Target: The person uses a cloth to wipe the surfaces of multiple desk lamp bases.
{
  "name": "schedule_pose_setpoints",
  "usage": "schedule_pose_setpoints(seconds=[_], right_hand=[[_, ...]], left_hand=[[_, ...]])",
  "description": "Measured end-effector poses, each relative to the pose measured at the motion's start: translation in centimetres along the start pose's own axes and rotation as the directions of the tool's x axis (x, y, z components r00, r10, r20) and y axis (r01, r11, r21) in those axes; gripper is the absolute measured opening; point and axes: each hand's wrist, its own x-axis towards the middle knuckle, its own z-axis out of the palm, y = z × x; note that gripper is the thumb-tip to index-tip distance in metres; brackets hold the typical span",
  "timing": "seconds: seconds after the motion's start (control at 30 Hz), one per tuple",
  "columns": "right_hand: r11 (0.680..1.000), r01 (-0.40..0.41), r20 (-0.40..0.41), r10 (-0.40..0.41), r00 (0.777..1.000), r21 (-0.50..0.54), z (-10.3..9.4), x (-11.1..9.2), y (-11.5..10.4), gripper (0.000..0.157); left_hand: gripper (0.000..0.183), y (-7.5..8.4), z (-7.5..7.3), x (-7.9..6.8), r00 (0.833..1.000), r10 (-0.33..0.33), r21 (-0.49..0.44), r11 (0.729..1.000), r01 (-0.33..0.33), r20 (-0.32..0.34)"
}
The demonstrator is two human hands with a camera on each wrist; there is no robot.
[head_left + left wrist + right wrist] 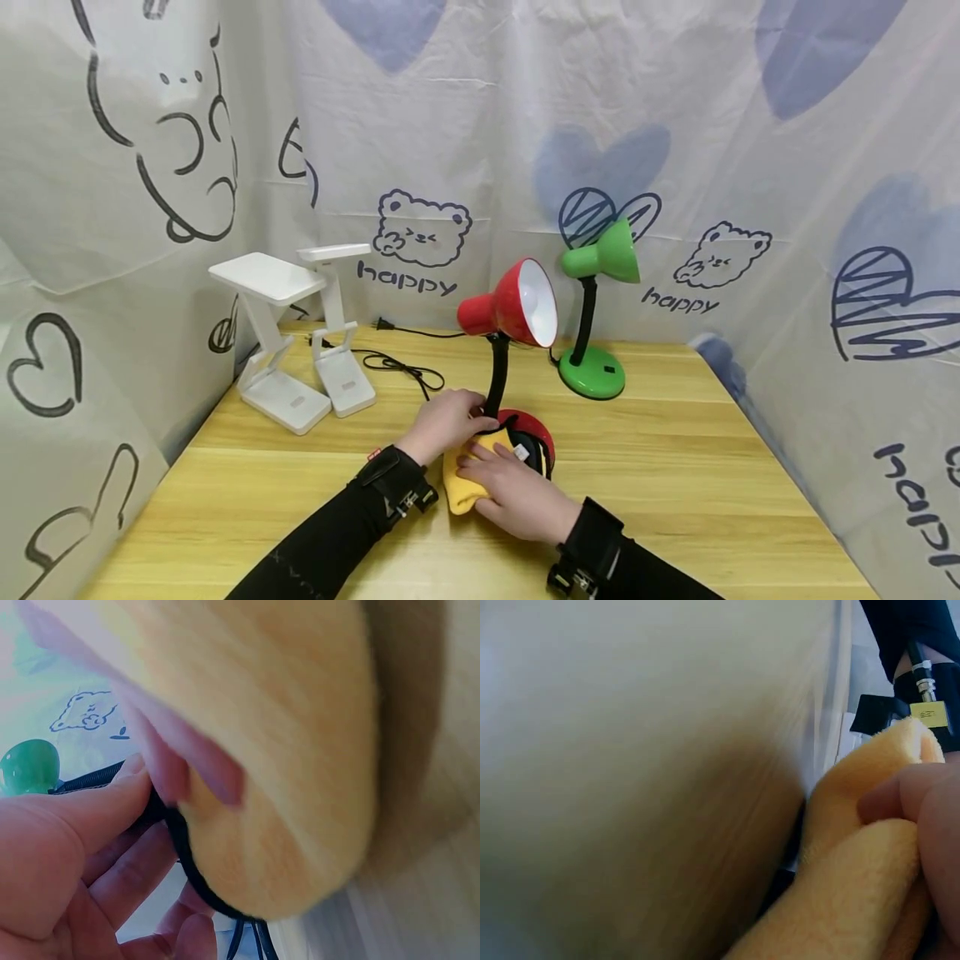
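Observation:
A red desk lamp [501, 308] with a black bendable neck stands mid-table, its white-lined shade turned to the right. Low on that neck, just above the base [536, 425], my left hand [450, 425] holds the lamp. The thumb lies along the ribbed black neck [94, 776] in the left wrist view. My right hand [521, 492] grips a folded yellow cloth [461, 492] against the near left side of the base. Fingers press into the fluffy cloth [847, 877] in the right wrist view. A black part with a small white label [521, 452] shows beside the right fingers.
Behind to the right stands a green desk lamp [592, 373]. Two white folding lamps [288, 398] stand at the back left, with a coiled black cord [401, 364] and plug [384, 324] near them. Printed cloth walls [480, 125] surround the wooden table [690, 475].

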Motion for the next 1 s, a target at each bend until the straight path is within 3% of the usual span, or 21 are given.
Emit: schedule_pose_setpoints(seconds=[0.27, 0.5, 0.6, 0.83, 1.0], right_hand=[[1.000, 0.005, 0.028, -0.004, 1.000, -0.012, 0.0, -0.2, 0.4, 0.036], [0.996, 0.022, 0.065, -0.027, 0.998, 0.082, -1.1, -3.3, 1.2, 0.039], [0.991, -0.009, 0.080, -0.001, 0.997, 0.133, -1.8, -5.2, 1.7, 0.042], [0.964, -0.162, 0.071, 0.151, 0.986, 0.211, -3.3, -8.9, 3.7, 0.034], [0.878, -0.320, 0.055, 0.323, 0.945, 0.354, -3.7, -10.4, 5.6, 0.034]], left_hand=[[0.017, 0.2, 0.0, -0.1, 1.000, 0.015, -0.012, 1.000, -0.015, -0.008], [0.016, 0.0, 0.0, 0.0, 0.999, 0.026, 0.016, 1.000, -0.026, -0.018], [0.017, 0.0, 0.0, 0.0, 0.999, 0.022, 0.015, 1.000, -0.022, -0.023], [0.015, 0.1, -0.1, 0.0, 1.000, 0.013, 0.000, 1.000, -0.013, -0.019], [0.016, 0.1, 0.0, 0.0, 1.000, 0.005, -0.007, 1.000, -0.005, -0.004]])
